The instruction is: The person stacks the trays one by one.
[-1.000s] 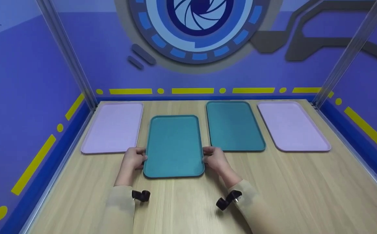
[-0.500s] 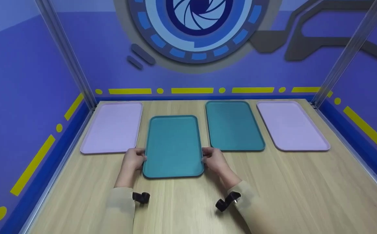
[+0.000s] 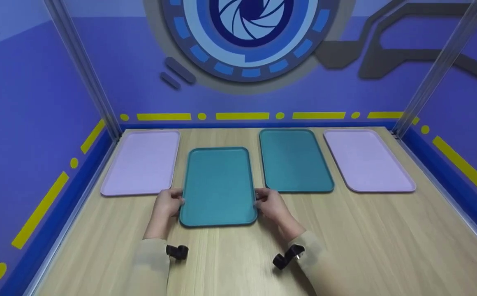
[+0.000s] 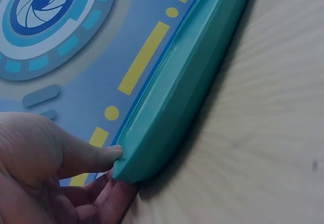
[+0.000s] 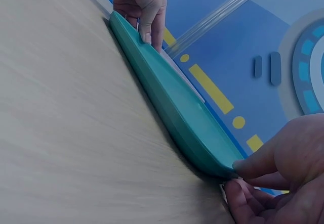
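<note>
A teal rectangular tray (image 3: 218, 187) with a low rim lies between my two hands, nearer to me than the other trays. My left hand (image 3: 167, 204) pinches its left edge, thumb on the rim and fingers beneath, as the left wrist view shows with the thumb (image 4: 109, 155). On the opposite edge my right hand (image 3: 272, 204) pinches the rim the same way. In the right wrist view both hands hold the teal tray (image 5: 177, 107), the left hand (image 5: 144, 6) at its far side. A dark shadow runs along the tray's underside; whether it touches the table I cannot tell.
A second teal tray (image 3: 296, 160) lies just right of the held one. Pink trays lie at the far left (image 3: 142, 162) and far right (image 3: 368, 160). The wooden table (image 3: 366, 238) ends at a blue back wall (image 3: 238, 100) and blue side walls, with metal posts in the corners.
Both hands keep their grip on the teal tray, and it stays in place on the scene. Only a slight shift of the head view shows.
</note>
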{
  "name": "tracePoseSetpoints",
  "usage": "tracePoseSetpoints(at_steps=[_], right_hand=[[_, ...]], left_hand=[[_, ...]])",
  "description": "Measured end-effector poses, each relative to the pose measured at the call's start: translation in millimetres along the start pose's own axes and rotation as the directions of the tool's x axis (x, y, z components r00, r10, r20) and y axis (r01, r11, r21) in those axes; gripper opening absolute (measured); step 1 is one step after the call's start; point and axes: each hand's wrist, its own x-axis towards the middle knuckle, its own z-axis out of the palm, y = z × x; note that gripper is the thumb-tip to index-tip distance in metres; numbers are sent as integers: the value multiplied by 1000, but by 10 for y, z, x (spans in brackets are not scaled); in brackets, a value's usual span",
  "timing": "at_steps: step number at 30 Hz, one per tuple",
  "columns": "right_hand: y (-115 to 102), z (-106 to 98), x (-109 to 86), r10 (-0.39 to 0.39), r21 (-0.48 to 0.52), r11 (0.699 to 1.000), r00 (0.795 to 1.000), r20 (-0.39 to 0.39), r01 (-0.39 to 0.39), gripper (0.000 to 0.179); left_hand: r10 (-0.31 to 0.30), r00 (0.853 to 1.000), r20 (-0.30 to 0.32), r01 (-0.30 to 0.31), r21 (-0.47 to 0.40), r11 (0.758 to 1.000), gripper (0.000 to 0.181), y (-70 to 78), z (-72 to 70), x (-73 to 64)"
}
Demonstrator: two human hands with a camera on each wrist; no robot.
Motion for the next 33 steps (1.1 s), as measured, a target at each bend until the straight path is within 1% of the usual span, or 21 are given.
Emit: tracePoseSetpoints(at_steps=[7,14,18,24,28,30,33], right_hand=[[-9,-1,-2,-2,-1,1000,1000,-3,2,47],[-5,-8,-3,21,24,999,1000,10,-21,48],[-5,-16,2,34,26,999,999,13,-34,47],[7,-42,11,54,37,998,998,13,-55,47],[-13,-94,17,89,40,995,996,28,-90,42],[-16,-131,28,114,78,990,992,54,-118,38],[-11,-202,48,158,132,976,981,110,-172,36]], left_hand=[[-12,1000,10,12,-11,1000,44,2,-11,-9],[2,1000,17,-2,5,1000,44,3,-24,-20],[9,1000,5,-9,5,1000,42,4,-28,-9],[-5,1000,1,5,-16,1000,42,14,-29,-20],[0,1000,-5,0,-19,1000,41,29,-37,-30],[4,1000,-6,-4,-7,1000,40,40,-44,-41],[-6,1000,-14,6,19,1000,39,50,-55,-65]])
